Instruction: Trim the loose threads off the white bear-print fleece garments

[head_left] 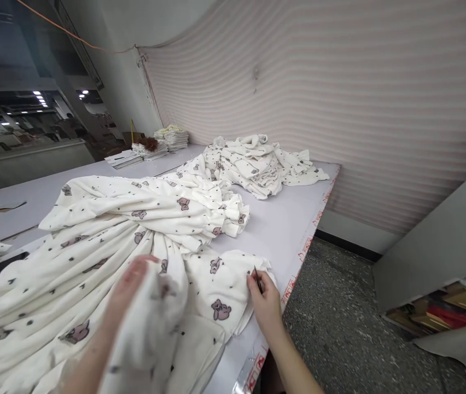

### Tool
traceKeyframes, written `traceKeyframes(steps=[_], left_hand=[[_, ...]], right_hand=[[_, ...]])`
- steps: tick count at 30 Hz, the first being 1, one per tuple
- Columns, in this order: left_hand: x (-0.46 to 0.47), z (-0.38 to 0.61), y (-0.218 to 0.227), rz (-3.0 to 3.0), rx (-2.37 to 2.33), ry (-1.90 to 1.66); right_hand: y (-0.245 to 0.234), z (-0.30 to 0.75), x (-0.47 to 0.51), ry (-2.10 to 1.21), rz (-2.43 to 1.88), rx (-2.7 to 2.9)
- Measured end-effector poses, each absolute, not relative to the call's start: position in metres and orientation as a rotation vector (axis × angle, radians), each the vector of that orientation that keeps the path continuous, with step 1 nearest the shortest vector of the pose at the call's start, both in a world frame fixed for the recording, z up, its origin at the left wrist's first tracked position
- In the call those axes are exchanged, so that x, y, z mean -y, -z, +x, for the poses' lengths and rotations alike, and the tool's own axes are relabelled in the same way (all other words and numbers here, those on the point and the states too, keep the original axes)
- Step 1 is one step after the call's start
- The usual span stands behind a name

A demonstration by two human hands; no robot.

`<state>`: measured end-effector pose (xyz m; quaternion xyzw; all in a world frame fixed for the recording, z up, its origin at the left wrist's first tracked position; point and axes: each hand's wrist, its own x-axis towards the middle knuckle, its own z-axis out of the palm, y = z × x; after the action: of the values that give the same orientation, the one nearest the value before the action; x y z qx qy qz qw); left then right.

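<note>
Fabric [105, 235] lies bunched on the tabletop [282, 224]. The left hand [132, 276] grips a fold [151, 325]; the right hand [264, 298] holds a dark pointed tool [258, 280].

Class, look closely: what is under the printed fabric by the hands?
The pale table supports the printed fabric, showing past its edges. Whatever the folds cover cannot be seen.

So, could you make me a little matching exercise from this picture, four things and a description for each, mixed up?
1. Right hand
2. Left hand
3. Floor
4. Cord at upper left

A. Dark grey and speckled
B. Orange
C. Blurred, at the patterned cloth
D. Holding a small dark tool

Right pairs: 1-D, 2-C, 3-A, 4-B
</note>
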<state>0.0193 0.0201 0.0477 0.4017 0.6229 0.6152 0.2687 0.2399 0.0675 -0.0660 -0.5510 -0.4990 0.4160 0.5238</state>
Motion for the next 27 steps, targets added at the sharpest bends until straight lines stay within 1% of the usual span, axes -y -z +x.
traceKeyframes(steps=[5, 7, 10, 13, 15, 18, 20, 21, 23, 27], left_hand=[[-0.041, 0.066, -0.025, 1.617, -1.529, -0.764], [-0.042, 0.070, -0.023, 1.761, -1.525, -0.621], [-0.038, 0.066, -0.018, 1.901, -1.550, -0.629], [-0.030, 0.057, -0.014, 1.987, -1.585, -0.853], [-0.024, 0.052, -0.016, 1.950, -1.576, -1.068], [-0.016, 0.036, -0.028, 1.563, -1.441, -1.400], [-0.011, 0.021, -0.038, 1.270, -1.309, -1.477], [-0.009, 0.013, -0.043, 1.210, -1.309, -1.457], [-0.004, 0.003, -0.051, 1.309, -1.467, -1.304], [0.009, 0.010, -0.055, 1.766, -1.849, -0.633]], right_hand=[[0.054, 0.220, -0.032, -1.187, -1.132, 1.194], [0.053, 0.222, -0.025, -1.255, -1.081, 1.231], [0.059, 0.241, -0.021, -1.196, -1.135, 1.226], [0.069, 0.267, -0.023, -0.972, -1.335, 1.234], [0.074, 0.279, -0.026, -0.886, -1.481, 1.363], [0.073, 0.287, -0.033, -0.780, -1.646, 1.493], [0.068, 0.286, -0.037, -0.742, -1.624, 1.516], [0.064, 0.285, -0.038, -0.763, -1.570, 1.535], [0.056, 0.281, -0.038, -0.851, -1.428, 1.560], [0.038, 0.270, -0.032, -1.069, -1.254, 1.481]])
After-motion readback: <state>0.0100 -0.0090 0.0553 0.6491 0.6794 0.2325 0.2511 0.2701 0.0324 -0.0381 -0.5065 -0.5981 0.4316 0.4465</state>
